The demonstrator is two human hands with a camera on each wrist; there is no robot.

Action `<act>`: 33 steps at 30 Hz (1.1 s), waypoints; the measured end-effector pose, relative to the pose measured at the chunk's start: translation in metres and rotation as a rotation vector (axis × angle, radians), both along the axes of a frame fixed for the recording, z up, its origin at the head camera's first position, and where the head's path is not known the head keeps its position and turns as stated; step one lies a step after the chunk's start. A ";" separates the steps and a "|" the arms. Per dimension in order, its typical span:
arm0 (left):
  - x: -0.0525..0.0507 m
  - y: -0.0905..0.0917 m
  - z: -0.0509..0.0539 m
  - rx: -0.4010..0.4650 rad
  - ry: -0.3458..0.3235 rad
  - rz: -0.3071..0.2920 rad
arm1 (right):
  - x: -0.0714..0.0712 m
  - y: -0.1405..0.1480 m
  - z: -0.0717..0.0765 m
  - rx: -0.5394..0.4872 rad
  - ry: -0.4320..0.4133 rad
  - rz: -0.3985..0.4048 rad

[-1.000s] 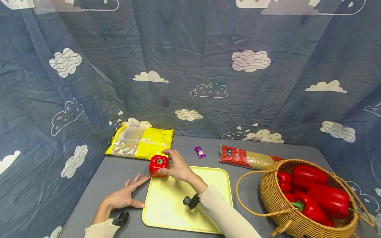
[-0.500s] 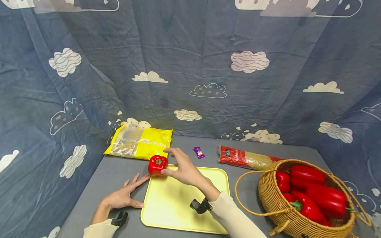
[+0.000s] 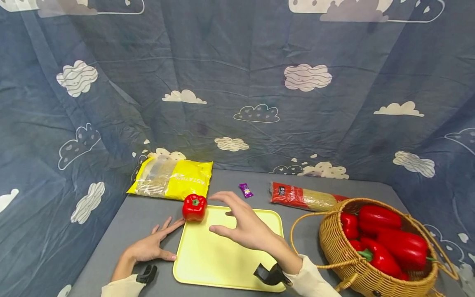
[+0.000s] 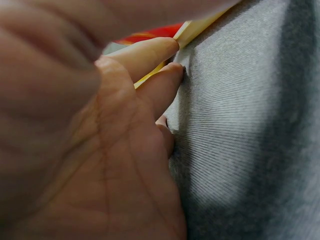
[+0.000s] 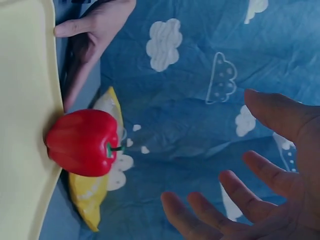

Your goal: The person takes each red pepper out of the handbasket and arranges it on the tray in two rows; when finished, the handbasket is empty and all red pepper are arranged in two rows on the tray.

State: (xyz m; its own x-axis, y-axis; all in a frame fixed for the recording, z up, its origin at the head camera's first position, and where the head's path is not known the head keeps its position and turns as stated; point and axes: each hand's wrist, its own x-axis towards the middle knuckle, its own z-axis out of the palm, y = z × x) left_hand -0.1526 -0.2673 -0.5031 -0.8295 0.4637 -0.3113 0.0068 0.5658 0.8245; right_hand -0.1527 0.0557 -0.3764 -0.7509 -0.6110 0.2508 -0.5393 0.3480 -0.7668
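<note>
Currently, the red pepper (image 3: 194,209) stands upright at the corner of the yellow tray (image 3: 230,264), between ten and eleven o'clock. The right hand (image 3: 246,225), toward four o'clock of the pepper, has fingers apart and holds nothing; the left hand (image 3: 148,246) touches the tray edge near nine o'clock, fingers spread. The glossy skin suggests a light, stiff, slightly slippery body, unlikely to bruise. Grip opposite sides at mid-height; avoid the short stem (image 3: 196,202).

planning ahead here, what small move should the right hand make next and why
Probably bring the open right hand toward the tan round woven basket: it holds several red peppers, while the squat glossy red pepper sits unheld at the far left corner of the pale yellow rectangular tray.
</note>
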 end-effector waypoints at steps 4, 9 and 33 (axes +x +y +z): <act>0.001 0.000 -0.002 0.010 0.005 0.017 | 0.010 0.015 0.006 -0.011 -0.014 0.004; 0.001 0.000 -0.009 0.037 0.048 -0.022 | 0.022 0.038 0.012 -0.017 0.015 0.001; -0.001 -0.004 -0.006 0.038 0.030 -0.020 | 0.060 0.152 0.042 0.230 0.202 -0.277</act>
